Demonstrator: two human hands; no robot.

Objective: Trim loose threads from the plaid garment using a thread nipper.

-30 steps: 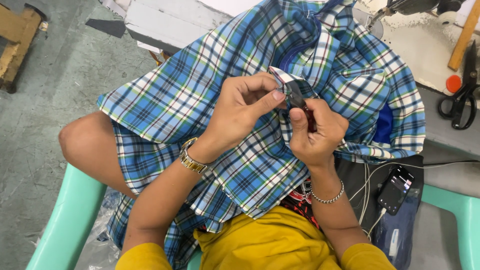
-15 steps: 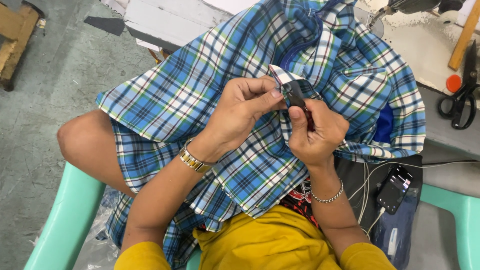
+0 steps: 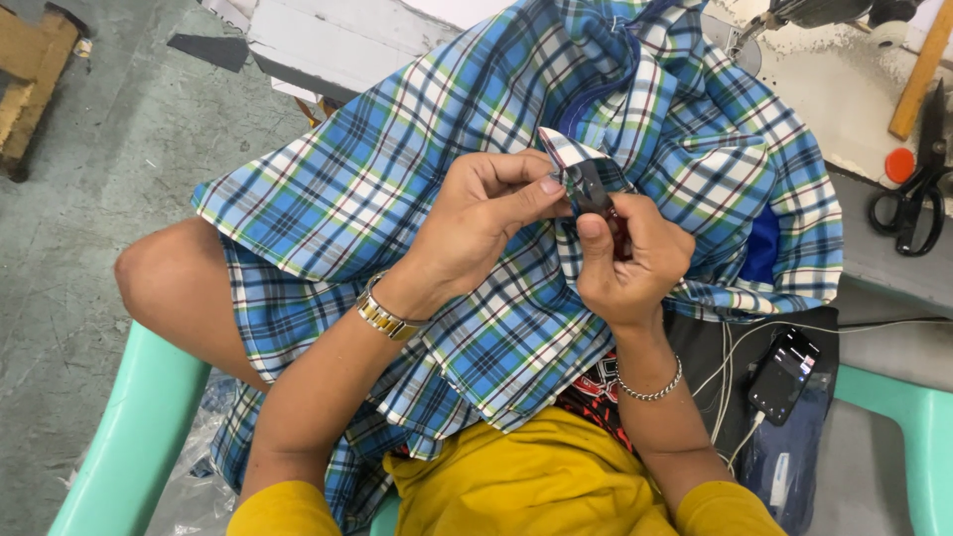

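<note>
1. Two hands meet over your lap, both closed on the same blue, white and green plaid garment (image 3: 397, 189), which drapes from the sewing table down over your knees.
2. Your left hand (image 3: 481, 223) is curled nearly shut, with thumb and forefinger pinched on a small folded corner of the cloth (image 3: 571, 159) that sticks up between the hands.
3. Your right hand (image 3: 630, 253) is also closed; its thumb presses upward against the same fold, and the other fingers wrap behind the cloth, so you cannot see them fully.
4. A small dark patch sits in the fold where the two thumbs meet; what it is cannot be made out.
5. Your left wrist carries a gold watch (image 3: 385, 316), and your right wrist a thin silver chain bracelet (image 3: 650, 387).
6. Black scissors (image 3: 913, 194) lie on the table top at the far right, well apart from both hands, with a small orange-red round piece (image 3: 899, 165) just beside them.
7. A wooden stick (image 3: 923, 69) leans above the scissors at the upper right edge.
8. A phone (image 3: 784, 372) with a lit screen lies on a dark bag near your right forearm, with white cables running to it.
9. You sit on a pale green plastic chair (image 3: 129, 437), and your yellow shirt (image 3: 536, 476) shows at the bottom edge.
</note>
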